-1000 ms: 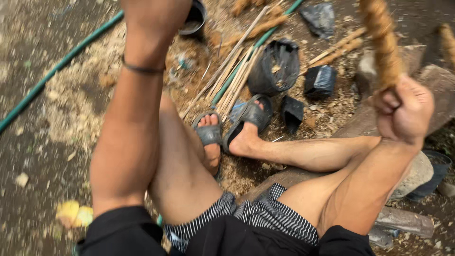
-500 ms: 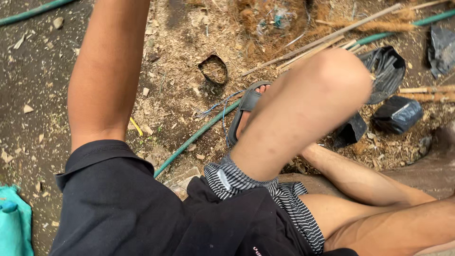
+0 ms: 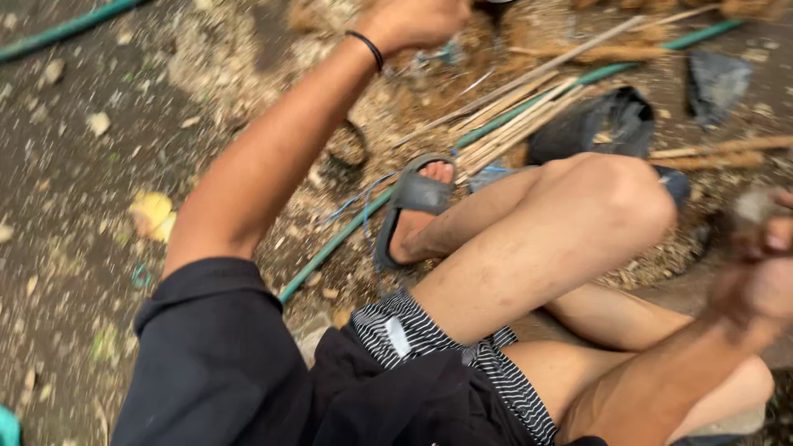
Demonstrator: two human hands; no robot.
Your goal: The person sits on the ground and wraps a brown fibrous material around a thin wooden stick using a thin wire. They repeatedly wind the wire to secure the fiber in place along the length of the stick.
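1. While seated on littered ground, a person raises the left hand (image 3: 417,21), fingers curled shut; any contents are hidden.
2. Blurred right hand (image 3: 756,264): grip cannot be told.
3. Bamboo strips (image 3: 512,116) lie just below the left fingers, beside a green hose (image 3: 347,235).

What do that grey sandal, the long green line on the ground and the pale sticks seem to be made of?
The sandal looks like matte rubber or foam, judging by its thick, smooth strap. The green hose seems plastic or rubber: even, round and slightly glossy. The sticks appear to be dry split bamboo or wood, pale, straight and fibrous.
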